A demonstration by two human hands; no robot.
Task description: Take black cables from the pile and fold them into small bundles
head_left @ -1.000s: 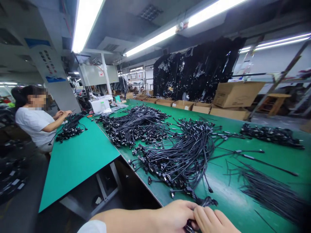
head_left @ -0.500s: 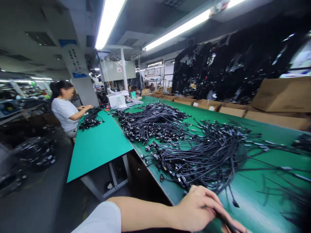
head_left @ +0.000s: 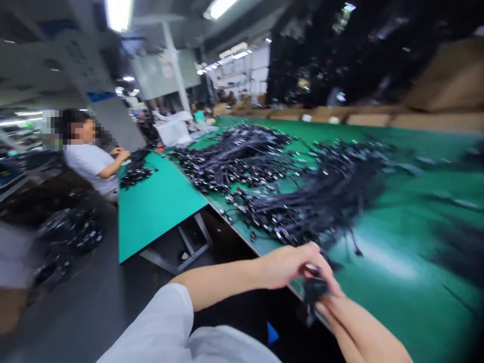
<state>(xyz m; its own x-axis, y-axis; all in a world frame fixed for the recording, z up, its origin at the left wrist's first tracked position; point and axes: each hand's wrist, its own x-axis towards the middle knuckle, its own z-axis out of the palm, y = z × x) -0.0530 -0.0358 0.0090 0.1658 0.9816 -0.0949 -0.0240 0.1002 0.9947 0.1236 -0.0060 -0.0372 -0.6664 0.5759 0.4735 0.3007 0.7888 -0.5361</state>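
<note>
My left hand [head_left: 289,264] curls over a black cable [head_left: 314,291] with small connector ends, at the front edge of the green table. On the other side, my right hand [head_left: 333,297] meets it, fingers closed against the same cable. Motion blur smears the fingertips, and how many strands they hold is unclear. Just beyond the hands lies a big heap of black cables [head_left: 313,201], their connector ends pointing toward the table's left edge. A second cable heap [head_left: 234,154] sits farther back.
Left of the green table [head_left: 393,302] stands a lower green table [head_left: 159,206], where a co-worker [head_left: 88,156] handles a small cable pile [head_left: 138,169]. Cardboard boxes [head_left: 366,119] line the far edge. Bagged black coils [head_left: 71,232] lie on the floor.
My left hand has drawn back toward my body with the cable. My right hand and forearm now show clearly beside it. The view has tilted down.
</note>
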